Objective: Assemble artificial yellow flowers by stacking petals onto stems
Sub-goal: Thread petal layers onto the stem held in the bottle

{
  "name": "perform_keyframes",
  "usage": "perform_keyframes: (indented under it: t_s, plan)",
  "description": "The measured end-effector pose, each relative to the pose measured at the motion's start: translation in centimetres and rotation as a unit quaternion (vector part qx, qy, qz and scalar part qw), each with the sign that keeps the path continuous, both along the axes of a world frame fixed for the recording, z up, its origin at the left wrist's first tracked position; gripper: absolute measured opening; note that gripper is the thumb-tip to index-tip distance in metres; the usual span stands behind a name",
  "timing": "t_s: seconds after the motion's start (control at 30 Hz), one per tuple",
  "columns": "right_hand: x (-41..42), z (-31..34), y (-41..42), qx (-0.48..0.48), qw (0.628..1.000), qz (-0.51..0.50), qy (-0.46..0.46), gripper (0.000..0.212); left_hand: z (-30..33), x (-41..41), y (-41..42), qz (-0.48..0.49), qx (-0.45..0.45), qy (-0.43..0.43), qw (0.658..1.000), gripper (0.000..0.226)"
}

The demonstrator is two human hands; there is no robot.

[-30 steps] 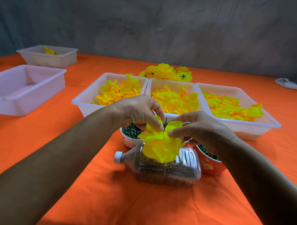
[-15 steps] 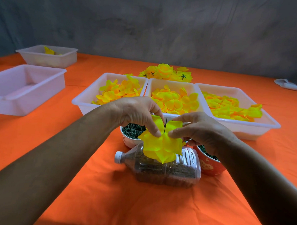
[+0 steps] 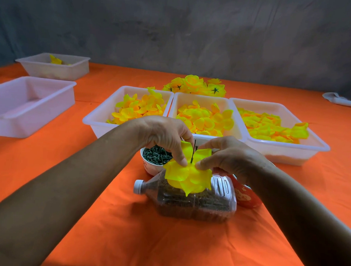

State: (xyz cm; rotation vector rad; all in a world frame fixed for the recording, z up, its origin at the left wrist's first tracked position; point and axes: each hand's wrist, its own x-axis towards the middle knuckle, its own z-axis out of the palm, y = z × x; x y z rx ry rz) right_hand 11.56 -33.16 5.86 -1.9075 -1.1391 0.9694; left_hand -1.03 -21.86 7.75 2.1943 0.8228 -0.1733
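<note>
Head view, orange-covered tabletop (image 3: 88, 219). Centre: layered yellow fabric petal cluster (image 3: 189, 178) threaded on a thin dark green stem (image 3: 193, 151), stem tip projecting upward above the petals. Left hand (image 3: 166, 136) and right hand (image 3: 227, 154) meeting over the cluster, fingertips of each pinching the top petal layer on either side of the stem; both grips closed on the petals. Directly below the cluster: clear plastic bottle with white cap (image 3: 188, 199), lying on its side, filled with dark granular matter. Behind the left hand: white bowl of dark green stem pieces (image 3: 156, 158). Under the right wrist: red patterned cup (image 3: 246, 197), largely hidden. Behind the hands: three white rectangular plastic trays side by side, left tray (image 3: 99, 122), middle tray (image 3: 203, 98) and right tray (image 3: 301, 149), each holding loose yellow-orange petals. Beyond the trays: pile of finished yellow flowers (image 3: 194, 84). Far left: two further white trays, the nearer one (image 3: 32, 108), the farther one (image 3: 53, 69) containing a few yellow pieces. Far right edge: small white object (image 3: 340, 99), identity unclear.
</note>
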Motion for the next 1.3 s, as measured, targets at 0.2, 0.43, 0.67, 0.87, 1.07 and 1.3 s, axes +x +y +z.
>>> perform_keyframes:
  t_s: [0.2,0.43,0.67,0.87,1.07,1.3]
  plan:
    - [0.2,-0.5,-0.1,0.006,1.0,-0.016,-0.015,0.043,0.1,0.0,0.3,0.007,-0.012,0.002,1.0,0.038]
    - [0.5,-1.4,0.0,0.016,0.996,-0.032,-0.083,0.058,-0.1,0.3,0.1,0.011,0.046,0.018,0.999,0.044]
    - [-0.5,-1.8,-1.5,0.174,0.942,0.008,-0.286,0.037,-1.2,-0.9,-0.4,0.033,0.12,-0.075,0.989,0.056]
    - [-0.7,-2.0,-1.5,0.2,0.92,0.061,-0.333,0.011,-1.6,-2.1,-1.7,-0.021,0.162,-0.226,0.96,0.031]
    - [-0.4,-2.6,-1.5,0.204,0.949,0.032,-0.239,0.007,-3.1,-2.2,-2.0,0.008,0.126,-0.275,0.953,0.016]
    - [0.1,-3.6,-1.4,0.212,0.961,0.015,-0.179,0.007,-4.7,-2.3,-1.5,0.0,0.097,-0.329,0.939,0.012]
